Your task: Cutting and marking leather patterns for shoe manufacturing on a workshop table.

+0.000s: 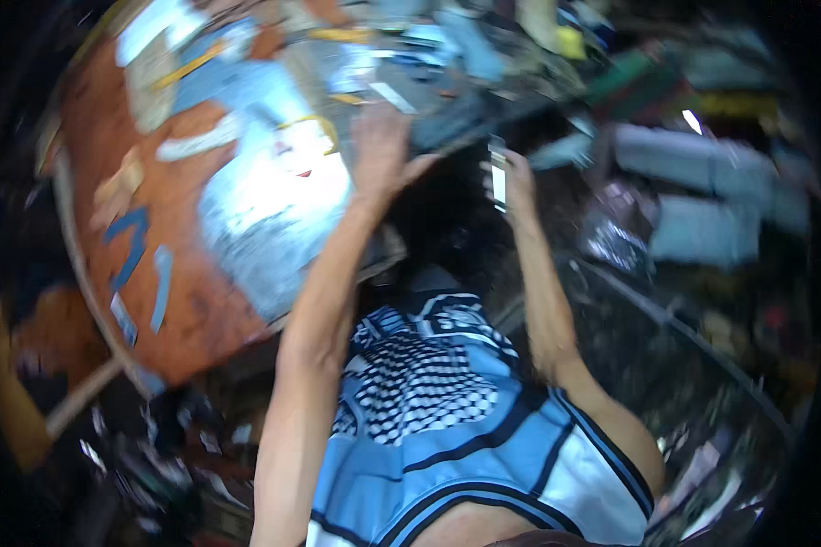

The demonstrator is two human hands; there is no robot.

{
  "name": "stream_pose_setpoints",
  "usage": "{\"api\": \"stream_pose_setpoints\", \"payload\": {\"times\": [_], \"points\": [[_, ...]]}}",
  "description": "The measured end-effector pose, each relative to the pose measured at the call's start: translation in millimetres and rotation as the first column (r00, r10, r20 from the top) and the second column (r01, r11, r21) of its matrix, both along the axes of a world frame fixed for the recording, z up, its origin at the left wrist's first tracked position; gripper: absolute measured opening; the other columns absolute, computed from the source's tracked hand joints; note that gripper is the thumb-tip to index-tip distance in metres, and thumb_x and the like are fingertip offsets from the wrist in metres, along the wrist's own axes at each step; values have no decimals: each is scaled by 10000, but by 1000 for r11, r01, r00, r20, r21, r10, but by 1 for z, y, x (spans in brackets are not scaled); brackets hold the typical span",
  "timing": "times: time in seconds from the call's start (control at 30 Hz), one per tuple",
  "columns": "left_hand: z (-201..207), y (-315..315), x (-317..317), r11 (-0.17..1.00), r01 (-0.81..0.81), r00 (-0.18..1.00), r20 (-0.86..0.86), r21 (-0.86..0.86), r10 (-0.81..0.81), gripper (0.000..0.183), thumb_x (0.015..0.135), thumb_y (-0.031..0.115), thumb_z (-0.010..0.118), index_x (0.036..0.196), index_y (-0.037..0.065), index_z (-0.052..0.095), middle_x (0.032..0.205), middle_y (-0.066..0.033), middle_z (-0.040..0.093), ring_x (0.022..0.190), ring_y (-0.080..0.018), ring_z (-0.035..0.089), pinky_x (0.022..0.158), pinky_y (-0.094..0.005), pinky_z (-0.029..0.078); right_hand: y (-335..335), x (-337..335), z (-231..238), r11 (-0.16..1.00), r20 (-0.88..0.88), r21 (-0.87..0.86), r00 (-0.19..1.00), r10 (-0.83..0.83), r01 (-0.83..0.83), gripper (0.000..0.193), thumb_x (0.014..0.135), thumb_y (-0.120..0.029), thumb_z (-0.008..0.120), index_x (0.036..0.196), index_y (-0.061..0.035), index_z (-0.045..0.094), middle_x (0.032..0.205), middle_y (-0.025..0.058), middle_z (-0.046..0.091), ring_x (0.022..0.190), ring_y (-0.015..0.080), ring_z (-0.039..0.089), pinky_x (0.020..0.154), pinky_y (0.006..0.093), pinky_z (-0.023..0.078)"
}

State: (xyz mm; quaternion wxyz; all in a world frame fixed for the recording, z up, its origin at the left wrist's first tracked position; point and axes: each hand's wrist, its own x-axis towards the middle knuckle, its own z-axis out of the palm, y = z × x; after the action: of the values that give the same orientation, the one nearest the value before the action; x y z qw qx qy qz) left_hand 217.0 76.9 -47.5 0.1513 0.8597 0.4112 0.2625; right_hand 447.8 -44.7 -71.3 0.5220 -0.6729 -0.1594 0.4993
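My left hand (379, 146) reaches out over the work table, its fingers stretched forward and its thumb apart to the right. A small white strip (393, 97) lies just beyond its fingertips; I cannot tell whether they touch. Off the table's right edge, my right hand (520, 185) is closed around a slim, bright, narrow object (499, 182), held upright; blur hides what kind of thing it is. Left of my left hand, a shiny grey-white sheet (255, 239) with a small coloured picture lies on the orange-brown table top (187, 324).
Blue cut pieces (161, 287) and a pale curved piece (196, 144) are scattered on the table's left. Clutter covers its far side. To the right are pale wrapped bundles (702, 228), a dark shiny plastic bag (618, 232) and a long thin bar (684, 328). Scraps litter the floor.
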Motion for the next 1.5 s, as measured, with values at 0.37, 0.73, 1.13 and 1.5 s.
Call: {"api": "stream_pose_setpoints", "payload": {"times": [0.37,0.73,1.13,1.5], "points": [[17,-106,-162,952,-259,884,358,-162,301,143,829,163,740,794,44,670,834,-125,671,897,-312,662,793,-407,523,-92,-71,37,996,-68,-40,994,-82,79,279,970,-324,645,833,-157,469,604,-23,448,445,88,421,397,249,367],[-11,-143,-496,514,-848,516,-21,132,856,341,894,235,657,1127,-15,657,1207,-227,612,1139,-401,564,959,-487,465,-84,-193,74,976,187,46,962,201,-213,255,983,-251,634,823,-96,510,577,-11,447,436,87,423,415,239,363],[-29,-109,-596,169,-983,180,-244,-65,953,818,811,506,731,1407,11,472,1409,-287,466,1343,-446,406,1083,-569,350,71,-464,94,137,832,-416,-315,457,-899,439,813,-97,633,1249,-67,589,1384,191,535,974,430,652,836,487,544],[-29,-141,-632,341,-935,323,-160,98,933,488,864,301,713,1237,1,617,1200,-188,618,1132,-368,558,966,-452,453,138,-533,50,-60,842,-491,-491,224,-869,370,856,-141,614,1222,-91,603,1214,177,620,984,403,660,849,488,535]]}}
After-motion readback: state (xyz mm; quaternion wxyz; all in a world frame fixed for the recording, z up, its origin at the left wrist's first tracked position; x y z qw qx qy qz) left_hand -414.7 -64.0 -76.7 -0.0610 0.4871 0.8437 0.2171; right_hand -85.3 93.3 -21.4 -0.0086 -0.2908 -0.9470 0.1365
